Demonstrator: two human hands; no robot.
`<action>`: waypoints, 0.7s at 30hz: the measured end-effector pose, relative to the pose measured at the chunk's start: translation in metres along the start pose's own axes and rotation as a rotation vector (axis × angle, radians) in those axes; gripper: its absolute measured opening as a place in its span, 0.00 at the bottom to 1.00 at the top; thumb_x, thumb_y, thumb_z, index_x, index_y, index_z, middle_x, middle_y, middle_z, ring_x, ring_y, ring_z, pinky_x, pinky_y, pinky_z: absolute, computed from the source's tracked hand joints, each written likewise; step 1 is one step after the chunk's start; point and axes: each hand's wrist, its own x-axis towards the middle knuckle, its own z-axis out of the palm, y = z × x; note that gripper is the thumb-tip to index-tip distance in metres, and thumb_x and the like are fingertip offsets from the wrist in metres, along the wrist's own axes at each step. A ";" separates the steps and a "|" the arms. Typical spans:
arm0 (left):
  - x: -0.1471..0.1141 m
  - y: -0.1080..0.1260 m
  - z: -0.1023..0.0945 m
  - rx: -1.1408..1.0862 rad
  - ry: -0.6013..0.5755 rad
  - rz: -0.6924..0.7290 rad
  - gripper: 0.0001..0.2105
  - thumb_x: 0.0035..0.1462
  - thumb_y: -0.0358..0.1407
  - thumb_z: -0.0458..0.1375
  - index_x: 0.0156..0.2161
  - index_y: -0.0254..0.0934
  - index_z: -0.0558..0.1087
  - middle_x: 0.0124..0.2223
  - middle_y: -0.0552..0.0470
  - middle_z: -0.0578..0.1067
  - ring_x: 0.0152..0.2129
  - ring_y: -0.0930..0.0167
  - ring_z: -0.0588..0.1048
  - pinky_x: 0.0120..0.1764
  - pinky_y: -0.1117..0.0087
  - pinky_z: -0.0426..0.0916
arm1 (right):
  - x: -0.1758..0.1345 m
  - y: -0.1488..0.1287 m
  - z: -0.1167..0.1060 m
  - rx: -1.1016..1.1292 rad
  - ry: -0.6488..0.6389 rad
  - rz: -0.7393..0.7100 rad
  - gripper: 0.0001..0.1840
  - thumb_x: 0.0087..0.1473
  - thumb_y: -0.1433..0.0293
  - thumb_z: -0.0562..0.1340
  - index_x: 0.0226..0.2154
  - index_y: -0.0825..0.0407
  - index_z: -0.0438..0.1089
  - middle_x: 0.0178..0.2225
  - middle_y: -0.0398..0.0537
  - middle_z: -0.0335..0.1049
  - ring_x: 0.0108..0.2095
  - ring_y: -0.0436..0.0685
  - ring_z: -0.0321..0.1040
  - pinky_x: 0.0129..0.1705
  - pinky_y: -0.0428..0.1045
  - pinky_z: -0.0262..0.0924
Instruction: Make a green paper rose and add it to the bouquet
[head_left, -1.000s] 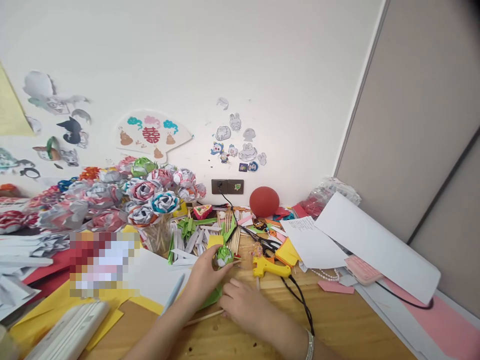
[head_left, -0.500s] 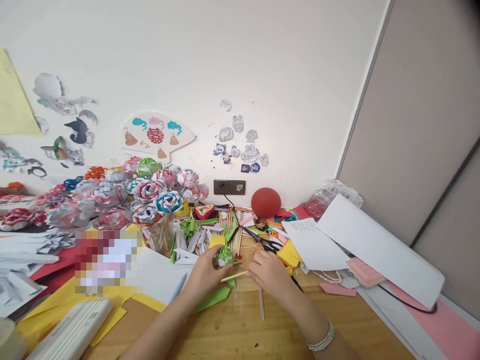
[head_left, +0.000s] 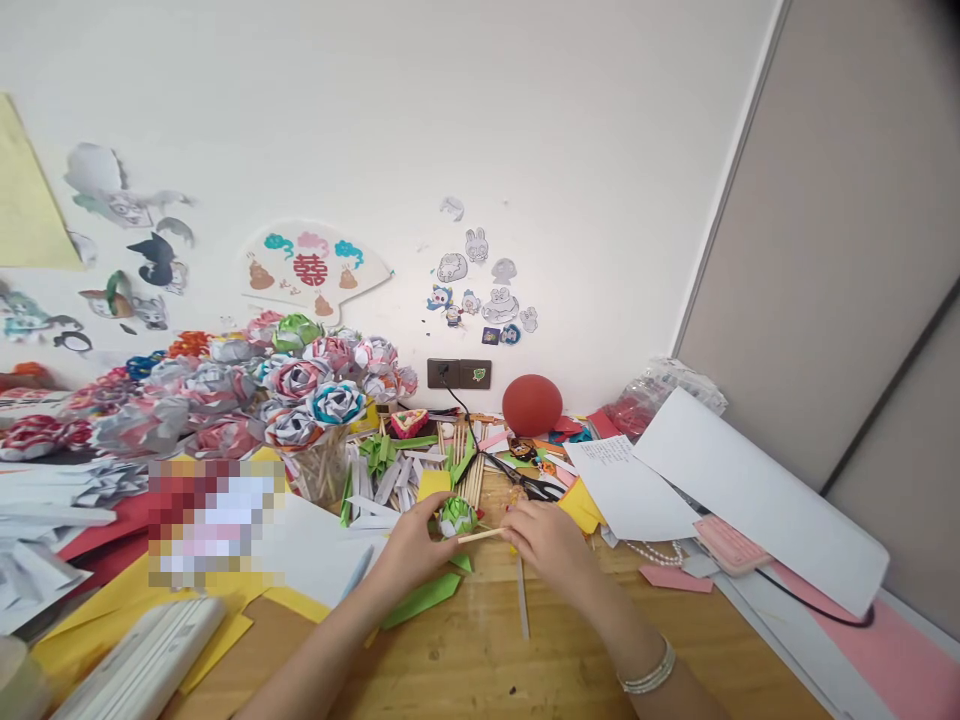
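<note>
My left hand (head_left: 416, 540) curls around a green-and-white folded paper flower (head_left: 457, 516), fingers behind it and thumb in front. A thin pale wooden stick (head_left: 481, 536) runs from my left thumb tip to my right hand (head_left: 546, 545). The right fingers are closed on its other end, and their tips are partly hidden. A second thin stick seems to show just behind, beside the flower. Under my left wrist lies a green paper strip (head_left: 424, 600). On the bare wood below my right hand is a narrow grey strip (head_left: 523, 600).
Paper flowers (head_left: 296, 380) stand bunched in a clear container at the left. Black scissors (head_left: 541, 489), a red balloon (head_left: 532, 405) and loose paper strips lie ahead. White sheets (head_left: 637, 490) cover the right side. A white long device (head_left: 142, 660) is near left.
The flower has shifted slightly right and turned more into view. The wooden stick has risen a little and lies flatter. My right hand has moved slightly right.
</note>
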 end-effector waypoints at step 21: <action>-0.014 0.021 -0.001 -0.002 -0.094 0.038 0.23 0.43 0.40 0.60 0.48 0.37 0.70 0.39 0.50 0.77 0.29 0.67 0.73 0.34 0.70 0.67 | -0.002 -0.013 0.001 0.042 -0.045 0.045 0.09 0.60 0.67 0.54 0.37 0.50 0.68 0.31 0.46 0.74 0.32 0.55 0.69 0.31 0.46 0.54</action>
